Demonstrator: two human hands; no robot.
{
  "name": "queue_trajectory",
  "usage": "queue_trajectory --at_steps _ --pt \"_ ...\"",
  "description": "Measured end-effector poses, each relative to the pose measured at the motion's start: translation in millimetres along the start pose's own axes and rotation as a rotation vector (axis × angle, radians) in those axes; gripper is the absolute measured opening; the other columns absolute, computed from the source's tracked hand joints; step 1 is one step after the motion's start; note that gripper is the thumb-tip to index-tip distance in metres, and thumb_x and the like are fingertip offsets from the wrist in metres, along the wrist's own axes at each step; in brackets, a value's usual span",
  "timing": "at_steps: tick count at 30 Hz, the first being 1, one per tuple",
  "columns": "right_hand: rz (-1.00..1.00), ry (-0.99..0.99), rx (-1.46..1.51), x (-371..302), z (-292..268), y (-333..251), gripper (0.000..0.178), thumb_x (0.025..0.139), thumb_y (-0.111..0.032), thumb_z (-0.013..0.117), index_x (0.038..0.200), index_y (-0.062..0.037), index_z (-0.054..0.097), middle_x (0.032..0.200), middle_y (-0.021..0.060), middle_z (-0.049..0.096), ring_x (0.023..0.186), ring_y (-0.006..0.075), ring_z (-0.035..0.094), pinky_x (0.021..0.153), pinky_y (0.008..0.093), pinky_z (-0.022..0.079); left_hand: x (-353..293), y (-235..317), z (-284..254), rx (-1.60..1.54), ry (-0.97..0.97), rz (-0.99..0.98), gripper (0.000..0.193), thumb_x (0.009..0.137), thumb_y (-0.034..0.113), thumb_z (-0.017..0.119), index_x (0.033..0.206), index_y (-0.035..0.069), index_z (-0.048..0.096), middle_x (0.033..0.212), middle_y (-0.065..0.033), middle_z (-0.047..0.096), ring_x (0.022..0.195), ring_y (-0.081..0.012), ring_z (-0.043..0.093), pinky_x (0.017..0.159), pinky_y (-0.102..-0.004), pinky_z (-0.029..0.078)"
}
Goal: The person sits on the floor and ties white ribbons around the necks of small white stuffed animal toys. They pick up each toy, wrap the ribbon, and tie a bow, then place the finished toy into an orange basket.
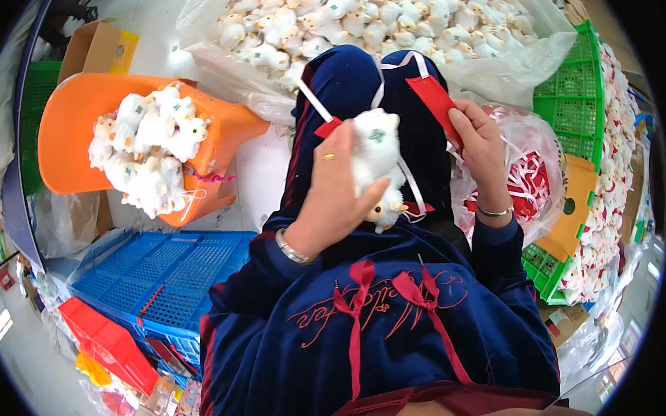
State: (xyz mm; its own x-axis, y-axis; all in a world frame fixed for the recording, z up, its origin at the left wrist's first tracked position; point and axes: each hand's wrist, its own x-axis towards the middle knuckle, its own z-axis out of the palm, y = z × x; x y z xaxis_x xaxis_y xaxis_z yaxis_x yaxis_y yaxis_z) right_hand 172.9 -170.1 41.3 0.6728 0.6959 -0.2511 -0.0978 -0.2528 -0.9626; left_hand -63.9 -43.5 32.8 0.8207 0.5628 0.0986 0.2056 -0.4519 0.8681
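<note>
A small white plush toy, with a green mark on its fur and an orange beak end pointing toward me, is gripped in my left hand above my lap. Between the thumb and fingers of my right hand is a flat red cloth piece with a white ribbon at its far end. Another red piece on white ribbon shows just beyond my left fingers. A further red bit lies beside the toy, partly hidden.
A large clear plastic sheet holds many plush toys ahead. More toys sit on an orange chair at left. Blue crates and a red bin stand near left. At right are a bag of red ribboned pieces and green crates.
</note>
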Motion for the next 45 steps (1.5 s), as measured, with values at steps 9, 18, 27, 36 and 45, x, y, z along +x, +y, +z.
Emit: queue_trajectory --at_steps 9,18,27,36,45 --pt "-0.01 -0.088 -0.019 1 -6 12 0.02 0.106 -0.017 0.06 0.114 -0.0016 0.07 0.081 -0.0055 0.061 0.066 0.0006 0.049 0.058 0.0179 0.035 12 -82 -29 -0.49 0.398 -0.33 0.032 0.105 0.013 0.051 0.132 0.002 0.063 0.134 -0.007 0.062 0.114 -0.0171 0.061 0.098 -0.0322 0.048" --pt "0.004 -0.086 -0.088 7 0 13 0.02 0.105 -0.018 0.061 0.113 -0.0015 0.07 0.081 -0.0065 0.062 0.066 0.0003 0.048 0.058 0.018 0.034 -85 -251 -47 -1.329 0.99 -0.813 0.079 0.093 0.07 0.062 0.143 0.011 0.044 0.138 -0.0098 0.048 0.113 -0.0241 0.059 0.089 -0.0383 0.051" --pt "-0.052 -0.088 -0.083 6 2 10 0.02 0.106 -0.016 0.06 0.113 -0.0006 0.069 0.081 -0.0063 0.061 0.064 0.001 0.047 0.057 0.0183 0.033 -69 -275 -42 -1.446 1.188 -0.611 0.085 0.088 0.073 0.066 0.14 0.007 0.05 0.129 -0.0121 0.059 0.102 -0.0229 0.064 0.086 -0.0322 0.055" --pt "-0.015 -0.078 -0.103 13 3 17 0.018 0.105 -0.016 0.061 0.111 -0.0011 0.069 0.08 -0.0061 0.06 0.064 0.0012 0.047 0.057 0.0184 0.033 -76 -267 -34 -1.353 1.178 -0.661 0.084 0.089 0.078 0.06 0.141 0.012 0.051 0.128 -0.0104 0.061 0.106 -0.0231 0.063 0.085 -0.03 0.051" --pt "-0.008 -0.085 -0.113 18 8 20 0.018 0.105 -0.016 0.061 0.11 -0.0015 0.069 0.08 -0.0067 0.06 0.065 0.001 0.047 0.057 0.0183 0.033 -93 -259 -22 -1.296 1.086 -0.769 0.091 0.085 0.088 0.052 0.141 0.017 0.053 0.136 -0.0053 0.061 0.115 -0.0235 0.059 0.09 -0.0333 0.045"
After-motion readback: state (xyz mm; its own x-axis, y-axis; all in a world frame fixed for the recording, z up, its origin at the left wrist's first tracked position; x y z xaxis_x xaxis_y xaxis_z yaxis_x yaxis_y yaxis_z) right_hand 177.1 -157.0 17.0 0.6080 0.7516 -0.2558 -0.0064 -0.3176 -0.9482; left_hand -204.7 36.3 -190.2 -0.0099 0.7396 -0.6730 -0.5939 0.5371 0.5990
